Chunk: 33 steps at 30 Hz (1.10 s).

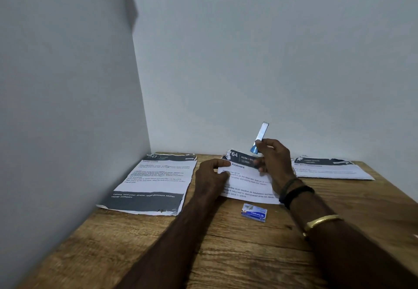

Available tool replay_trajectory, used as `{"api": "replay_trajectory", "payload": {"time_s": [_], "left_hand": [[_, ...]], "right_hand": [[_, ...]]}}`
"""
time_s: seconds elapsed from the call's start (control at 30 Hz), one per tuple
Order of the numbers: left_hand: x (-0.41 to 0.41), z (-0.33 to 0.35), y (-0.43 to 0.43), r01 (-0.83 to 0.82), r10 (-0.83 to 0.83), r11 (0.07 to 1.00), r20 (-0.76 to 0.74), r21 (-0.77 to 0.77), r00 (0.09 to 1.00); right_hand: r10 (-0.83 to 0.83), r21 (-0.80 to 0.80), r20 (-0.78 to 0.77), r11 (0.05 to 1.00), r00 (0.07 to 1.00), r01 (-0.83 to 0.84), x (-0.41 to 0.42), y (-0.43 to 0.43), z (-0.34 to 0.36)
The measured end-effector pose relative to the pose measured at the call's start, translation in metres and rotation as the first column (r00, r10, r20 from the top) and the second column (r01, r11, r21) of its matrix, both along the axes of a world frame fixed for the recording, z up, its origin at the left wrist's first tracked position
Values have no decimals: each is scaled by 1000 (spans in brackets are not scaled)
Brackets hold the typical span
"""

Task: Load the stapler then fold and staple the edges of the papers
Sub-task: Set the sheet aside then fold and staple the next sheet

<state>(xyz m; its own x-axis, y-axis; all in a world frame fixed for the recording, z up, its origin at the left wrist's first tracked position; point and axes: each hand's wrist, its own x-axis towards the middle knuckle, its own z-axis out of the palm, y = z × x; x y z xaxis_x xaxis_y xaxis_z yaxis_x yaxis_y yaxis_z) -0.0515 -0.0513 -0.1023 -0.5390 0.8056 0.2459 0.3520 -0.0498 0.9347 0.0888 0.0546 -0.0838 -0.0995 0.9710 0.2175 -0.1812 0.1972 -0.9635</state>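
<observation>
A small blue stapler (pixel 260 138) points up and away, held in my right hand (pixel 272 160) above the far edge of the middle paper (pixel 246 182). That sheet, printed "64" and "Keyboard", lies on the wooden table (pixel 226 243). My left hand (pixel 210 175) rests on its left edge, thumb and forefinger at the top left corner. A second printed paper (pixel 156 182) lies flat at the left by the wall. A third paper (pixel 328 169) lies at the far right. A small blue box of staples (pixel 254 212) sits just in front of the middle paper.
Grey walls (pixel 67 108) close the table on the left and at the back. The table's right edge runs diagonally at the far right. Bare wood stretches from the staple box to me.
</observation>
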Motion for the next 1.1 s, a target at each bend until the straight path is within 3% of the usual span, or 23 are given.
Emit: {"api": "replay_trajectory", "payload": {"time_s": [0.1,0.23,0.4,0.57,0.67,0.77,0.9,1.0,1.1], "left_hand": [[-3,0,1,-44,44,999,-22,-4,999],[-2,2,0,-86,83,995,-75,-40,994],[-3,5,-2,-149,149,989,-46,14,988],[-2,9,-5,-161,160,987,41,26,986],[-1,11,-6,-143,139,989,99,35,985],[2,12,-5,-139,128,988,151,68,980],[6,11,-4,-149,126,985,223,89,966],[12,12,-7,-102,69,992,350,79,934],[18,14,-7,-59,36,997,388,47,921]], "right_hand": [[29,81,215,996,976,-47,16,-10,1],[111,162,494,963,862,-216,35,-27,3],[31,231,809,901,587,-367,48,-41,1],[-106,251,932,879,347,-405,45,-49,-3],[-128,248,948,869,290,-427,43,-49,-4],[-112,257,925,889,364,-378,44,-49,-4],[-127,317,748,931,651,-183,46,-52,-7],[-63,254,669,956,740,-149,49,-50,-8],[-124,309,593,947,796,-83,54,-46,-6]]}}
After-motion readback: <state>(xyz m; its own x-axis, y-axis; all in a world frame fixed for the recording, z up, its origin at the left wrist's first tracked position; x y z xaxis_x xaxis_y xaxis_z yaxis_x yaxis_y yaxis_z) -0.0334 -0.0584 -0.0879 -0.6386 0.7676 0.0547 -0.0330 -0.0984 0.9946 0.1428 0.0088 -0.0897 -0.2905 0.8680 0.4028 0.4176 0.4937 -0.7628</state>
